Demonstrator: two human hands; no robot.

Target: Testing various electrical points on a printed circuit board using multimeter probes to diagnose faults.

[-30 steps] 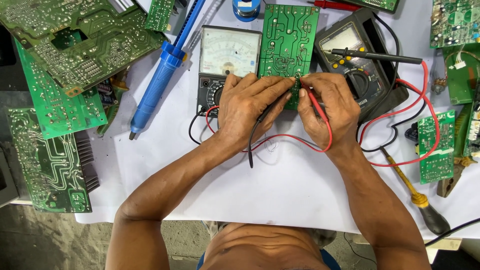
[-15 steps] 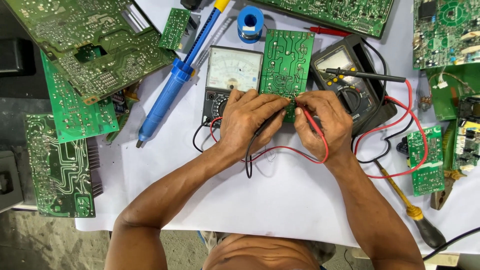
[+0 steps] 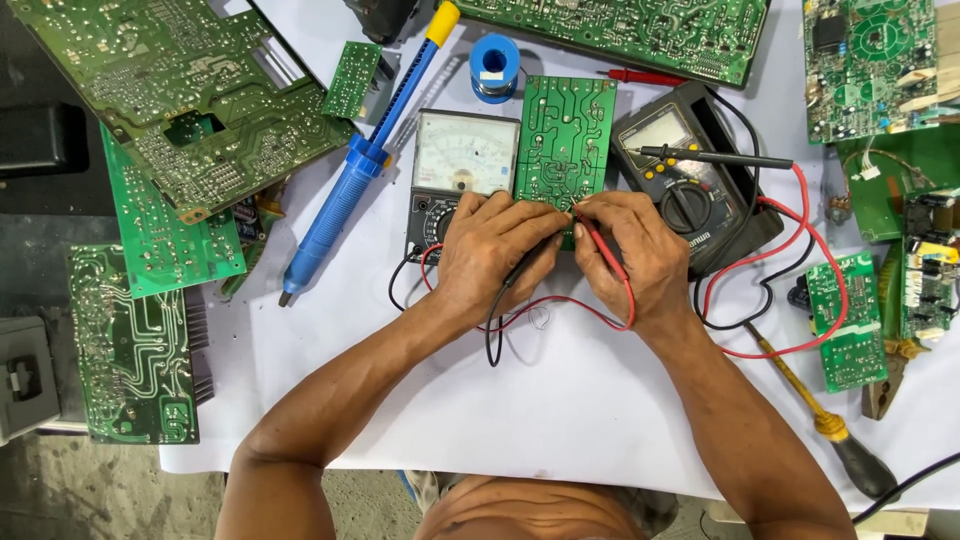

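- Head view: the left hand (image 3: 495, 250) gripped a black probe (image 3: 520, 268), fingers closed round its shaft, the tip hidden under the fingertips at the lower edge of the green board (image 3: 563, 150).
- The right hand (image 3: 632, 250) pinched a red probe (image 3: 598, 240) between thumb and forefinger, its tip touching the board just ahead of the fingertips.
- The board lay solder side up, directly beyond both sets of fingers, resting between the analog meter (image 3: 462, 165) left of the fingers and the digital meter (image 3: 690, 190) to their right.
- Red and black leads (image 3: 560, 310) looped back under the wrists toward the analog meter.
- A blue solder pump (image 3: 350, 185) lay well left of the fingers; a solder spool (image 3: 494, 67) lay beyond the board.
- Step judged in hand: probing two solder points. The next move would call for steady tips and a glance at the meter needle.
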